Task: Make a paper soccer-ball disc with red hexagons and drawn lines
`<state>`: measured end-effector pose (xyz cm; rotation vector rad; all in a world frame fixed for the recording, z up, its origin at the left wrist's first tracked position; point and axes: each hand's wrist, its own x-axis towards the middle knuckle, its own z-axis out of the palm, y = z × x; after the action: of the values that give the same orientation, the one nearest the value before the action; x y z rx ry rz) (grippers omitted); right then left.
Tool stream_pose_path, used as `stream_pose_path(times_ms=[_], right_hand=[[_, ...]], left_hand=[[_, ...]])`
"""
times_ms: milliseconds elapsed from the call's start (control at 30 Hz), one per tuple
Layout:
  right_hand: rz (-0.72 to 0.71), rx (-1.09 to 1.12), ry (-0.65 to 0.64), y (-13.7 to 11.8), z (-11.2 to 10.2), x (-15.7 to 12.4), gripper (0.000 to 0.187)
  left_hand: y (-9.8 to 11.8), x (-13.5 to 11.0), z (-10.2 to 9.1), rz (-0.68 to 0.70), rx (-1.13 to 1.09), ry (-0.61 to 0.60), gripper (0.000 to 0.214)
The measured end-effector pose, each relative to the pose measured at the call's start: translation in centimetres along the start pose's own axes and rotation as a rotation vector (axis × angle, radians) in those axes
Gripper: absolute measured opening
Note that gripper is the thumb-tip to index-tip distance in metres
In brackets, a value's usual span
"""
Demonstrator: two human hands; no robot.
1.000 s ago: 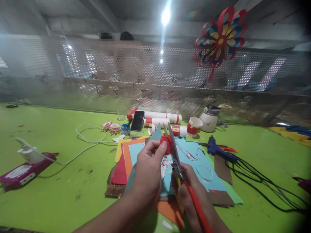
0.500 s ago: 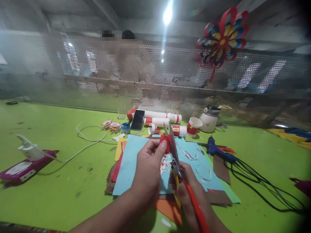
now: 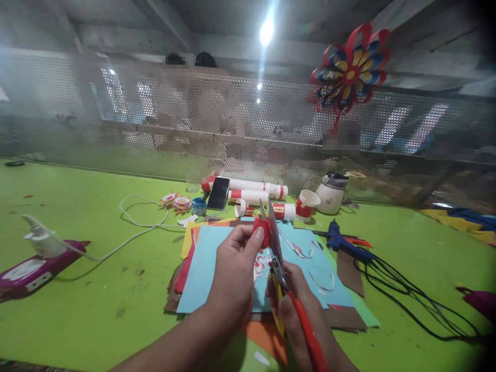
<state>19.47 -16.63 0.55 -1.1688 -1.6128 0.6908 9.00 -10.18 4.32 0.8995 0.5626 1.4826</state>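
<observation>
A small red paper piece (image 3: 262, 227) is pinched between the thumb and fingers of my left hand (image 3: 236, 263). My right hand (image 3: 296, 305) is closed round scissors (image 3: 279, 258) with red and yellow handles. Their blades point up and away, slightly parted, just right of the red piece; whether they touch it I cannot tell. Below both hands lies a light blue sheet (image 3: 205, 268) on a stack of coloured paper. Red and white paper scraps (image 3: 262, 263) and curled thin strips (image 3: 321, 281) are scattered on it.
Behind the stack are red-and-white paper cups (image 3: 308, 204), a phone (image 3: 219, 194), a blue jar (image 3: 199, 206) and a kettle (image 3: 331, 194). A blue glue gun (image 3: 344, 243) with black cable lies right. A purple power strip (image 3: 42, 268) lies left. A paper flower (image 3: 351, 72) hangs above.
The view has shifted slightly, so most things on the table sit a little further left. My hands keep the same hold on the red paper and scissors.
</observation>
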Motion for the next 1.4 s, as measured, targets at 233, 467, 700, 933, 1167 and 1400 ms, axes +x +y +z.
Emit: stream_pose_path(times_ms=[233,467,700,933,1167,1400], right_hand=[[-0.001,-0.003,-0.025,0.11,-0.13,-0.01,0.046],[-0.016,-0.012,0.013,0.2,0.07,-0.05,0.047],[-0.045,-0.037,0.003,0.15,-0.12,0.01,0.051],[-0.055,-0.043,-0.003,0.17,-0.2,-0.02,0.047],[-0.005,-0.042,-0.011,0.03,-0.2,-0.13,0.048],[-0.03,-0.084,0.039,0.02,0.16,-0.15,0.047]], left_hand=[[-0.03,-0.2,-0.08,-0.004,0.001,0.005,0.014],[0.19,-0.25,0.17,-0.024,-0.014,0.017,0.015],[0.32,-0.34,0.21,-0.027,-0.022,-0.003,0.014],[0.39,-0.29,0.28,-0.024,-0.029,0.006,0.015],[0.14,-0.4,0.04,-0.023,-0.005,0.001,0.014],[0.37,-0.32,0.29,-0.029,-0.017,0.008,0.014]])
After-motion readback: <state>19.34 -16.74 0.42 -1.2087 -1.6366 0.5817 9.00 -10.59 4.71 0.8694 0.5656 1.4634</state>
